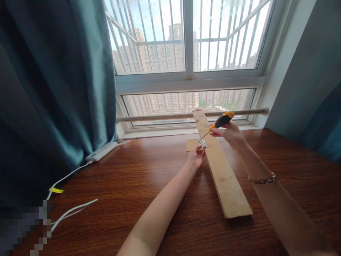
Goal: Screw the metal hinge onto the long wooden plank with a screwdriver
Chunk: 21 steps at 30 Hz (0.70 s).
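Observation:
My right hand [229, 134] is closed round the black and yellow handle of a screwdriver [223, 120]. Its shaft slants down to the left, and the tip meets a small silver metal hinge [203, 143]. The hinge lies across a long pale wooden board [225, 174] and a short wooden piece [190, 145] beside the board's left edge. At the hinge's near edge, my left hand [196, 159] has its fingers pinched, seemingly on the hinge; the fingertips are partly hidden. Whether a screw sits under the tip is too small to tell.
Everything rests on a dark brown wooden tabletop [149, 185]. A white power strip [102, 152] and white cables [73, 209] lie at the left by a blue curtain [66, 71]. Behind the far edge, a horizontal rail [165, 116] crosses the barred window.

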{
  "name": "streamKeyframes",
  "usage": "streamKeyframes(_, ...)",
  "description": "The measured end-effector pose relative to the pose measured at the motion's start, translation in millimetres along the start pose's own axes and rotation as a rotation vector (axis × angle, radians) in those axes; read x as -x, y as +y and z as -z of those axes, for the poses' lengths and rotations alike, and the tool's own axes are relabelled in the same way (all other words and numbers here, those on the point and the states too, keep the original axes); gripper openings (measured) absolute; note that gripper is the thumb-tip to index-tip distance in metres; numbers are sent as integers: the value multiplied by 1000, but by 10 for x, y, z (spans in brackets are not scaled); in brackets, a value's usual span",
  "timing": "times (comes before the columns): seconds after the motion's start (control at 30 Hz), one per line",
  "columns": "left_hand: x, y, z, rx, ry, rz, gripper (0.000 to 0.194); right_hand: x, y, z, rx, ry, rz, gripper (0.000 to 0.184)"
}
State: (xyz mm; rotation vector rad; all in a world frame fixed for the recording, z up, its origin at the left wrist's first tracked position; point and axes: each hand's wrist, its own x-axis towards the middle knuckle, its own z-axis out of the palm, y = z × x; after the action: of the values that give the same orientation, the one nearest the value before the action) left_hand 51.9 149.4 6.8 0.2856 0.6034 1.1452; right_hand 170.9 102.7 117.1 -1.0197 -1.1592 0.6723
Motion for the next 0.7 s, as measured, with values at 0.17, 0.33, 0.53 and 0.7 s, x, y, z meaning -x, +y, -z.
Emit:
streamKeyframes(0.17, -27, 8, -7, 13, 2, -21, 13, 25, -70, 8, 240, 38, 84, 37)
streamKeyframes(0.33, -22, 23, -3, 6, 2, -6, 16, 51, 36, -54, 731, 303, 407, 33)
streamKeyframes(0.53, -8, 32, -19, -21, 7, -21, 14, 60, 82, -120, 270, 143, 224, 39)
streamKeyframes(0.7, 2, 31, -36, -31, 15, -37, 13, 30, -15, -49, -50, -90, 63, 48)
